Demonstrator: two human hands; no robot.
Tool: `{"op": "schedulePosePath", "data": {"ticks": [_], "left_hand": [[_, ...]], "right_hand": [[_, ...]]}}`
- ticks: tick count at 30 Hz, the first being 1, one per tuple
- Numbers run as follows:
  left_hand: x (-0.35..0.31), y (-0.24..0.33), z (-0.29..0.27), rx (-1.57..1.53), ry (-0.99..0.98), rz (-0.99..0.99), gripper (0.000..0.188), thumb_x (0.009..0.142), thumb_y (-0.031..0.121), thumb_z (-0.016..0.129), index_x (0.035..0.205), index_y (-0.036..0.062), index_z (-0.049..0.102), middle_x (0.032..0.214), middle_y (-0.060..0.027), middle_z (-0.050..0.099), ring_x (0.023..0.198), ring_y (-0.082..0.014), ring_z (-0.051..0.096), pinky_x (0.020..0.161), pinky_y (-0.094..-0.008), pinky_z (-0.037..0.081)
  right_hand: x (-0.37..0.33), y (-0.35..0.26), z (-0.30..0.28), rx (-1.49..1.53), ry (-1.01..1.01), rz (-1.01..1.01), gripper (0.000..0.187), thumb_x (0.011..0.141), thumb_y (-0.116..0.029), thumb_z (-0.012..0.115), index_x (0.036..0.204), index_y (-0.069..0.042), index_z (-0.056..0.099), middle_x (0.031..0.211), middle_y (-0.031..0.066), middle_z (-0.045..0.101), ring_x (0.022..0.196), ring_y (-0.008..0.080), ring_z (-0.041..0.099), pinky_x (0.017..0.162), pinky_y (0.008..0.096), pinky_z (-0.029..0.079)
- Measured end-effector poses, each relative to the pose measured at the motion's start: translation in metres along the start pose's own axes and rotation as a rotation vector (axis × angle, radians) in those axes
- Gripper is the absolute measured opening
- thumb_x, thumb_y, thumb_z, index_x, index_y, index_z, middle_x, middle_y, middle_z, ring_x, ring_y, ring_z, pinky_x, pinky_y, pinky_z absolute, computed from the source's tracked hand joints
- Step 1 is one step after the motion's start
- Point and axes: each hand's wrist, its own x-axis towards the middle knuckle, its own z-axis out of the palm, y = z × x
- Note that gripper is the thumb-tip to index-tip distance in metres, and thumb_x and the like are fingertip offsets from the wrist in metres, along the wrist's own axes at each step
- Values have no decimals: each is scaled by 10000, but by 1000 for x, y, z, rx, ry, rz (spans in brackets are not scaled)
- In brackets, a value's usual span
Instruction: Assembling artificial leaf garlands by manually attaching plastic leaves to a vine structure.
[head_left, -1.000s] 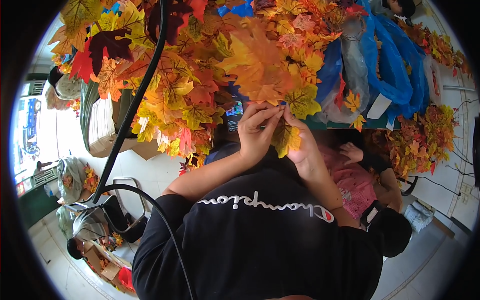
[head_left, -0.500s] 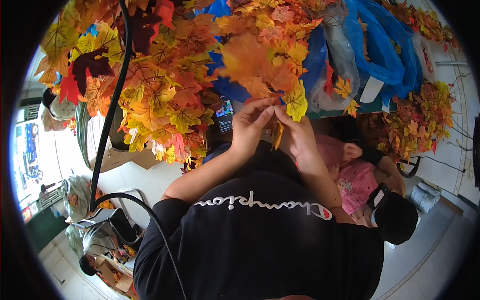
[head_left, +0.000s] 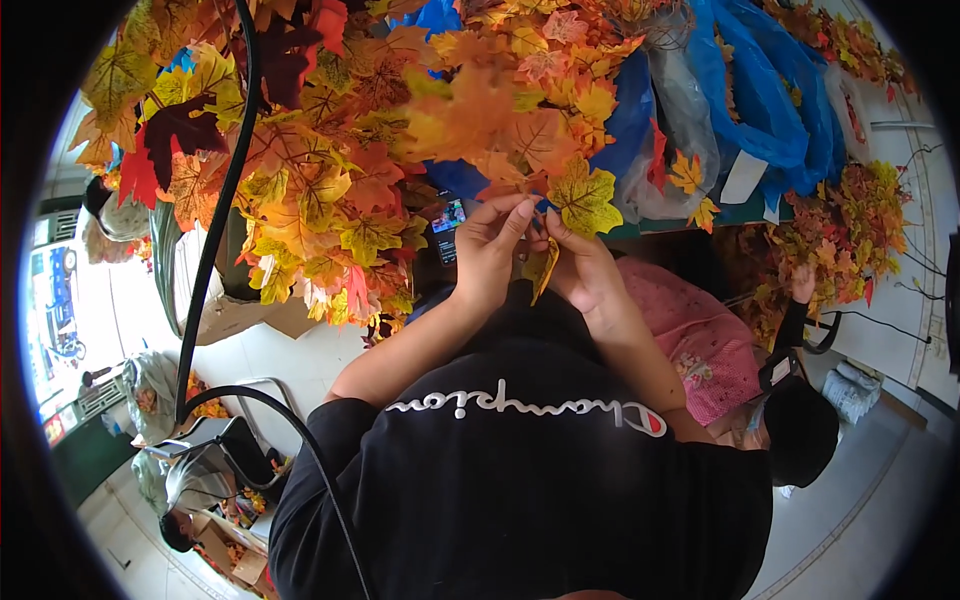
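Both hands are up in front of the chest, working close together under a big mass of fake autumn leaves [head_left: 400,130]. The left hand [head_left: 490,250] has its fingertips pinched narrow on the base of a yellow-green leaf [head_left: 585,195], right where that leaf meets the bunch. The right hand [head_left: 590,275] sits just beside it, fingers curled in, and a small orange leaf [head_left: 541,272] hangs down between the two hands; whether the right hand actually pinches its stem, I cannot tell.

The risk, as I judge it: the grip is only fingertip-deep, so a tug could slip off the stem, or pull the leaf loose from its neighbours. The small leaf could drop too, and it would be hard to pick out again.

The yellow-green leaf is maple-shaped, flat and broad, with darker veins and pointed lobes. It looks thin and floppy, like cloth or plastic. It sits at the lower edge of the bunch, just above the hands, with blue plastic bags [head_left: 760,90] behind it to the right.
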Motion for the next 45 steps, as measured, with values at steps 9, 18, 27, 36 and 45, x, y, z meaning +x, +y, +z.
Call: {"op": "schedulePosePath", "data": {"ticks": [9, 18, 27, 36, 45], "left_hand": [[-1, -3, 0, 146, -6, 201, 142, 892, 76, 583, 1004, -4, 621, 844, -40, 596, 646, -101, 592, 587, -220, 517], [-2, -4, -5, 177, -19, 229, 155, 896, 63, 572, 1016, -25, 614, 865, -43, 559, 674, -114, 600, 572, -225, 519], [-6, -10, -8, 224, 36, 186, 139, 892, 101, 596, 971, -1, 649, 743, -8, 604, 592, -58, 553, 518, -193, 462], [-6, -6, -5, 43, -39, 53, 202, 899, 115, 590, 1049, -19, 611, 754, -28, 612, 609, -64, 557, 513, -195, 466], [-4, -10, -9, 49, -43, 15, 174, 907, 143, 584, 1013, 5, 595, 757, -16, 616, 613, -64, 557, 513, -169, 411]], "right_hand": [[-5, -1, 15, 56, -1, 53, 177, 892, -234, 595, 988, -92, 551, 829, -17, 522, 767, 112, 490, 716, 249, 423], [-5, 3, 16, 121, 12, 69, 164, 896, -210, 589, 999, -87, 552, 824, -12, 522, 752, 119, 485, 701, 243, 413], [-3, 12, 13, 76, 47, 71, 177, 899, -240, 577, 994, -91, 559, 826, -13, 526, 743, 131, 486, 693, 257, 405], [0, 12, -5, 49, -57, -52, 275, 857, -142, 639, 1101, -51, 548, 1016, 24, 597, 943, 152, 582, 820, 299, 475], [-17, 6, 10, -257, 118, -260, 288, 842, -126, 666, 1090, -51, 539, 990, 22, 605, 909, 138, 593, 777, 301, 490]]}}
